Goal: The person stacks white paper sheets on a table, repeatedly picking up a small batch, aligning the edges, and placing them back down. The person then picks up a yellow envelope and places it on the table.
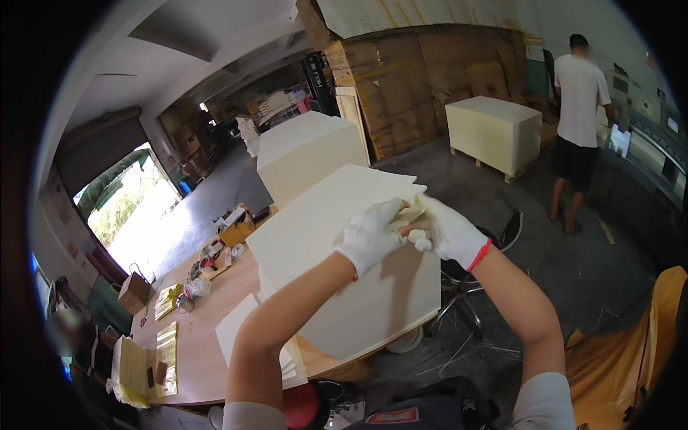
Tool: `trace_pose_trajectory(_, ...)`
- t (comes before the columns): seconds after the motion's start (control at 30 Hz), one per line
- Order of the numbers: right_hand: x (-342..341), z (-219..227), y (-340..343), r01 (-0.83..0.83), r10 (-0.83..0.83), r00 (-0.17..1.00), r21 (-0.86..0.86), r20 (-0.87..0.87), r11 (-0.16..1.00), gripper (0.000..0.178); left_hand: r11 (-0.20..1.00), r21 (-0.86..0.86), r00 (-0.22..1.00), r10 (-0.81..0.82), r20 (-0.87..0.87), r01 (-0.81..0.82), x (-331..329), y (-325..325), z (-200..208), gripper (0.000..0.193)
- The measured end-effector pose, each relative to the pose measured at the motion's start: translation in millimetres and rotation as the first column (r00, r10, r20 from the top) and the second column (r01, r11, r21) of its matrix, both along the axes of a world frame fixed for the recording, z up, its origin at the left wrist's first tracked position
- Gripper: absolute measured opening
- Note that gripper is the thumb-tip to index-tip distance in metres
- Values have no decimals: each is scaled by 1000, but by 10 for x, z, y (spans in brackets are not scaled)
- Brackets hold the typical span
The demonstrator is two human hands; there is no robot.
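My left hand [371, 233], in a white knitted glove with a red-trimmed cuff, is closed at the near right corner of large cream sheets [322, 211]. Close beside it, my right hand [453, 231], gloved the same way, is closed with curled fingers at that corner. A thin cream edge shows between the hands; how many sheets they grip is hidden. Bare fingertips show at the left glove. Below the hands lies another broad cream sheet surface [380, 308], with a shadow across it. Smaller white sheets [236, 322] lie at the left on the wooden table [204, 351].
Tape rolls [237, 250], yellow packets [167, 358] and an open carton [134, 292] occupy the table's left. Tall cream stacks [315, 154] [494, 132] stand beyond. A wheeled chair [459, 294] is at the right. One person [580, 107] stands far right, another [86, 351] at left.
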State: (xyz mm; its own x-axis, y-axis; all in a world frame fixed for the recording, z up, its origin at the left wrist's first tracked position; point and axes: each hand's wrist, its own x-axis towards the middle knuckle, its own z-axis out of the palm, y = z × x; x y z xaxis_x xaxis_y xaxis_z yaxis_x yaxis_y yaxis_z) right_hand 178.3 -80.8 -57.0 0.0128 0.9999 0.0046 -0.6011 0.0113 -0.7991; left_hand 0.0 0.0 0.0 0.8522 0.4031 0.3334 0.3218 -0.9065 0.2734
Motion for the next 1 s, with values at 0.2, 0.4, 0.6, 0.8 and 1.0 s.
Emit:
trace_pose_trajectory(0.2,-489,101,162,84,-77,995,-108,67,991,19,910,114,852,-414,320,399,-980,-484,-629,27)
trace_pose_trajectory(0.4,-462,35,55,135,-121,985,-111,123,985,16,133,-903,862,268,430,409,-1482,-587,-1472,32)
trace_pose_trajectory(0.6,-347,110,-722,307,-259,938,-209,230,928,25,-341,-542,577,735,355,768,-2042,-585,-1204,70)
trace_pose_trajectory(0.8,-257,125,-1112,373,-335,924,-246,186,894,22,-542,-605,812,413,412,583,-2327,-686,-893,98)
trace_pose_trajectory(1.0,-203,-25,-1043,409,-376,911,-255,171,876,28,-798,-377,839,271,471,470,-2845,-1035,-872,103)
